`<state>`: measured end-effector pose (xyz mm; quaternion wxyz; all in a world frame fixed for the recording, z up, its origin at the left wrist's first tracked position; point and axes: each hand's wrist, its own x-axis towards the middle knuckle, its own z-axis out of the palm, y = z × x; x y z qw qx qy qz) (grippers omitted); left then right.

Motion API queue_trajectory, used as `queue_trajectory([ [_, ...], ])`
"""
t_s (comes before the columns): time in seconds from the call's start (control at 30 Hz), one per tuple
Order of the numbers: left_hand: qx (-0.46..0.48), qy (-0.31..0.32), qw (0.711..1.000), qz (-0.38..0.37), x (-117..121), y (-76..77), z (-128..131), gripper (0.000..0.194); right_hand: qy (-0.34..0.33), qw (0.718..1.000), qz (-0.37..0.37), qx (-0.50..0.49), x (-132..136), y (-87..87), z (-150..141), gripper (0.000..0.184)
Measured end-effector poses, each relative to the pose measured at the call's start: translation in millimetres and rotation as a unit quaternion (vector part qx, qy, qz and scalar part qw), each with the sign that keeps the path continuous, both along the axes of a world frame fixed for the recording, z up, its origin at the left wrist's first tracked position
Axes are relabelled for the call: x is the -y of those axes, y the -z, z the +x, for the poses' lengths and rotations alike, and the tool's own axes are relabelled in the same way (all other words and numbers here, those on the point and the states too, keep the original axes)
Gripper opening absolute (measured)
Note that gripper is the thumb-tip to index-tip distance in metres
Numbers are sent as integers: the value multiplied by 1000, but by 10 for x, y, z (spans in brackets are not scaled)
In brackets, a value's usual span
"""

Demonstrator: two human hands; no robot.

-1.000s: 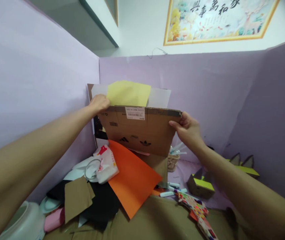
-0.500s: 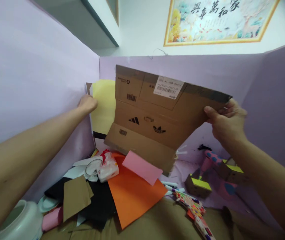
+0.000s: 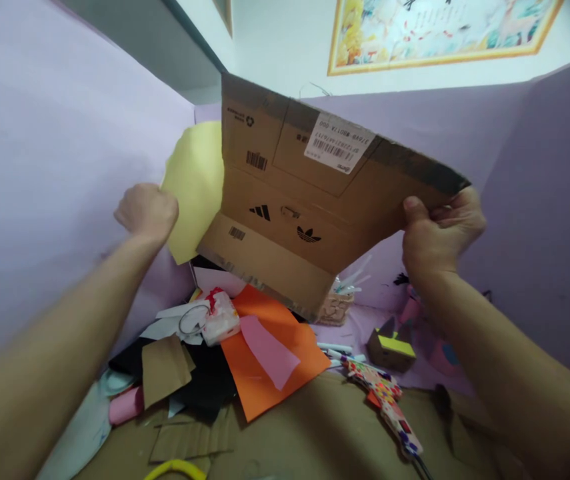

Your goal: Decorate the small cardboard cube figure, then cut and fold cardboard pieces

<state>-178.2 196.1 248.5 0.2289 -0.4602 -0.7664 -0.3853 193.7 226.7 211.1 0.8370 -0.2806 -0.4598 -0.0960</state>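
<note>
My right hand grips a flattened cardboard box by its right corner, thumb on the near face. The cardboard hangs tilted in the air, with creases, printed logos and a white barcode label. My left hand is closed on the left edge of a yellow sheet, whose right side is hidden behind the cardboard. Beneath them lie an orange sheet, with a pink strip of paper on it, and a white plastic-wrapped packet with red on top.
Black sheets, a small brown cardboard piece and a pink roll are piled at left. A patterned glue gun lies at right, near a small cardboard box and a woven basket. Purple walls surround the table.
My left hand has drawn the yellow sheet left and up, so it now bends. The cardboard has risen a little, uncovering the basket. The pink strip has shifted on the orange sheet.
</note>
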Motion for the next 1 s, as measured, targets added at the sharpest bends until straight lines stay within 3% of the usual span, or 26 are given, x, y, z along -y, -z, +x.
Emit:
queue_trajectory([
  [0.13, -55, -33, 995, 80, 482, 514, 278, 29, 19, 999, 15, -40, 90, 29, -81, 24],
  [0.3, -140, 59, 986, 73, 929, 1381, 493, 38, 22, 999, 10, -47, 150, 57, -132, 24],
  [0.43, -254, 225, 938, -69, 1141, 2033, 640, 46, 33, 998, 6, -47, 200, 20, -167, 25],
  [0.57, -244, 343, 875, -240, 1295, 2439, 887, 46, 53, 998, -3, -31, 233, -39, -185, 28],
  [0.67, -243, 447, 792, -336, 1360, 2493, 1088, 55, 62, 998, -8, -22, 233, -53, -192, 28],
  [0.73, -241, 490, 749, -375, 1357, 2390, 1167, 64, 63, 998, -8, -19, 223, -45, -201, 27],
  [0.77, -235, 492, 741, -393, 1331, 2298, 1171, 67, 60, 998, -5, -19, 216, -39, -206, 27],
  [0.8, -225, 476, 747, -407, 1285, 2184, 1146, 64, 56, 998, 0, -19, 208, -33, -210, 27],
  [0.9, -175, 340, 812, -441, 1001, 1784, 878, 29, 38, 999, 17, -15, 187, -24, -214, 28],
  [1.0, -154, 206, 859, -444, 557, 1489, 451, 25, 36, 999, 18, -9, 178, -31, -209, 27],
])
